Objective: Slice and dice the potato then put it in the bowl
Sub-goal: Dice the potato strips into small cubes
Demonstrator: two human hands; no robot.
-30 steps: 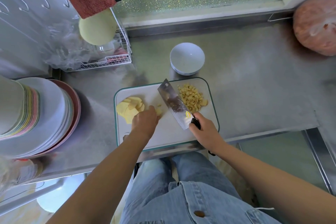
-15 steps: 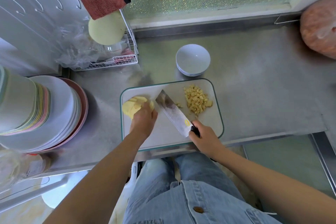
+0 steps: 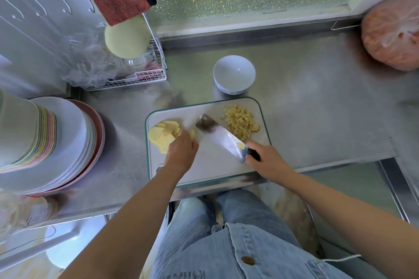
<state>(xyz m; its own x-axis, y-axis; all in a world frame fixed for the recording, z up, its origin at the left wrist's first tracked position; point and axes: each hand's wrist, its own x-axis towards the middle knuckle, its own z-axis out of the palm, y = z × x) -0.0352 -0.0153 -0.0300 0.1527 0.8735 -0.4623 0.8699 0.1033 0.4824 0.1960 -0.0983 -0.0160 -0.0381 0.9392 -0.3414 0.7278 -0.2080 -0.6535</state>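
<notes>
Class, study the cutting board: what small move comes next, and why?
Probably slide the potato slices the left hand grips toward the middle of the cutting board for dicing: the cleaver in the right hand is between them and the diced potato, and the bowl is empty.

The potato slices [image 3: 163, 139] are pale yellow, the diced potato [image 3: 240, 123] deeper yellow, on a white cutting board [image 3: 210, 165] edged in green. The knife [image 3: 223, 137] has a silver blade, yellow sticker and black handle; the bowl [image 3: 233, 72] is white

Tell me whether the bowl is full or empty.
Empty: the bowl shows a bare white inside; the diced potato lies on the cutting board.
</notes>
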